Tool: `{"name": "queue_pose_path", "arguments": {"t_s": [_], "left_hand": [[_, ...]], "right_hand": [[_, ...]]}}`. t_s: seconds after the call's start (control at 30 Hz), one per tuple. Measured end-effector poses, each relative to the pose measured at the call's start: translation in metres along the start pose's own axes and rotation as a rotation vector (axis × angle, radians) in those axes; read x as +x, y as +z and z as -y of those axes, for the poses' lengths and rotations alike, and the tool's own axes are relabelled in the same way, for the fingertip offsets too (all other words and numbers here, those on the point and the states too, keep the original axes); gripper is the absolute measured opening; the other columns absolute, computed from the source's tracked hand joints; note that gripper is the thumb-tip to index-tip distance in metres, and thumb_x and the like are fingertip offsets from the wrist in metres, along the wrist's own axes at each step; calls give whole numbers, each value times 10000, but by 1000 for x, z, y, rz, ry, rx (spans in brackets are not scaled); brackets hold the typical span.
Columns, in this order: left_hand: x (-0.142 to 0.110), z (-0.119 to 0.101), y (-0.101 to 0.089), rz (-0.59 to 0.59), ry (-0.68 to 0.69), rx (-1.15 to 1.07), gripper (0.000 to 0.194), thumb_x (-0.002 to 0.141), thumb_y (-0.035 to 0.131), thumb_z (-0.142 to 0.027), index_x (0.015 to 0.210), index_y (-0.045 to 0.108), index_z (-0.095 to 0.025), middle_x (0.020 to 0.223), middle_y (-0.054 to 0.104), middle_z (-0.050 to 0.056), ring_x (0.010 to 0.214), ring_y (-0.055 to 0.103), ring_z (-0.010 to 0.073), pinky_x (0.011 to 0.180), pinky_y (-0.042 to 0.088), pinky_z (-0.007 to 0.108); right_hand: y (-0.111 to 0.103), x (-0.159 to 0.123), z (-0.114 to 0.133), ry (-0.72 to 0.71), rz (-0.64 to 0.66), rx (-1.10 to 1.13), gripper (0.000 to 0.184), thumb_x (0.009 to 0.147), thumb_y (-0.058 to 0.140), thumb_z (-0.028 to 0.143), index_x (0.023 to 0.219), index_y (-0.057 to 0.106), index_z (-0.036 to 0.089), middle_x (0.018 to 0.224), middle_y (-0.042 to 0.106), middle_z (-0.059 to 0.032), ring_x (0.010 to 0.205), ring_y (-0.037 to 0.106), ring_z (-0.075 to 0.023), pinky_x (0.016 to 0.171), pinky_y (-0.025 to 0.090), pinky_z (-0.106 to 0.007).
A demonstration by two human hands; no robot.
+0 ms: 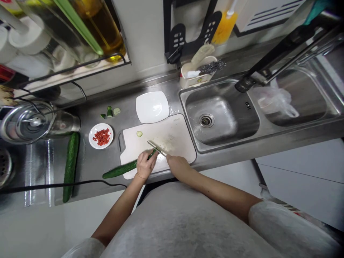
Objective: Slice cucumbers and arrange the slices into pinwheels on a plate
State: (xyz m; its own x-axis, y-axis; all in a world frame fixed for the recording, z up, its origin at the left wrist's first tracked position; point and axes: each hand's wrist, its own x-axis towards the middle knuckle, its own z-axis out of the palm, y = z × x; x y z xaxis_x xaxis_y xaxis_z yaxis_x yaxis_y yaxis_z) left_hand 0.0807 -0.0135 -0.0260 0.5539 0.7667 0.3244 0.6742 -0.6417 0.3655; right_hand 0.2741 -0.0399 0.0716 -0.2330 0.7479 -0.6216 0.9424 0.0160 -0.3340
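A long green cucumber (120, 169) lies across the front left corner of a white cutting board (174, 138). My left hand (145, 165) is closed over its right end, pressing it onto the board. My right hand (177, 165) grips the handle of a knife (156, 147), whose blade rests at the cucumber's end beside my left fingers. One cucumber slice (139, 133) lies alone near the board's far left corner.
A second whole cucumber (70, 165) lies on the steel counter to the left. A small dish of red pieces (101, 136), cucumber offcuts (110, 112), and an empty white plate (152, 106) sit behind the board. A double sink (220, 114) is on the right; a black cable (80, 184) runs along the front edge.
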Motion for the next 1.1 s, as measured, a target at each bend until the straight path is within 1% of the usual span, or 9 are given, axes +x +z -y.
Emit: {"name": "queue_pose_path", "arguments": {"t_s": [0.07, 0.23, 0.37, 0.53, 0.73, 0.93, 1.1], "left_hand": [[0, 0, 0, -9, 7, 8, 289, 867, 580, -213, 1137, 662, -272, 1050, 649, 93, 1033, 581, 209, 879, 493, 359], [-1, 0, 1, -7, 9, 19, 289, 867, 580, -218, 1140, 659, -270, 1042, 649, 92, 1032, 582, 209, 877, 491, 361], [-2, 0, 1, 10, -15, 0, 280, 878, 564, -228, 1137, 658, -275, 1042, 648, 93, 1038, 580, 209, 882, 488, 366], [-2, 0, 1, 16, -18, -4, 277, 883, 554, -235, 1137, 657, -274, 1049, 650, 97, 1029, 582, 212, 873, 492, 375], [-1, 0, 1, 22, -21, 1, 285, 892, 539, -244, 1152, 651, -278, 1046, 651, 92, 1026, 584, 213, 870, 494, 379], [-1, 1, 1, 8, -19, -5, 292, 884, 556, -239, 1157, 649, -283, 1029, 656, 90, 1019, 588, 207, 869, 494, 368], [-1, 1, 1, 15, -22, -3, 301, 894, 540, -253, 1177, 640, -276, 1037, 657, 93, 1008, 597, 207, 864, 499, 371]], "right_hand": [[0, 0, 1, 9, 9, 5, 272, 891, 335, 35, 1043, 556, 83, 899, 691, -172, 897, 678, -232, 741, 499, -279], [-2, 2, 4, 17, 22, 18, 301, 902, 316, 41, 1082, 556, 69, 922, 688, -187, 932, 673, -253, 761, 501, -313], [-1, 3, 5, 32, 25, 24, 307, 906, 321, 47, 1093, 561, 89, 918, 693, -173, 927, 673, -245, 762, 501, -308], [2, 3, 6, 30, -18, 15, 290, 905, 312, 39, 1070, 550, 63, 892, 695, -178, 919, 676, -247, 744, 498, -295], [6, 6, 7, 37, -25, -21, 303, 916, 291, 52, 1065, 554, 77, 904, 696, -175, 907, 681, -235, 734, 505, -285], [8, 9, 6, 52, -2, -26, 303, 914, 298, 54, 1083, 548, 69, 914, 692, -184, 923, 676, -223, 754, 499, -273], [12, 12, 3, 55, 9, -14, 345, 908, 270, 48, 1111, 548, 79, 934, 690, -167, 903, 673, -224, 747, 495, -298]]}}
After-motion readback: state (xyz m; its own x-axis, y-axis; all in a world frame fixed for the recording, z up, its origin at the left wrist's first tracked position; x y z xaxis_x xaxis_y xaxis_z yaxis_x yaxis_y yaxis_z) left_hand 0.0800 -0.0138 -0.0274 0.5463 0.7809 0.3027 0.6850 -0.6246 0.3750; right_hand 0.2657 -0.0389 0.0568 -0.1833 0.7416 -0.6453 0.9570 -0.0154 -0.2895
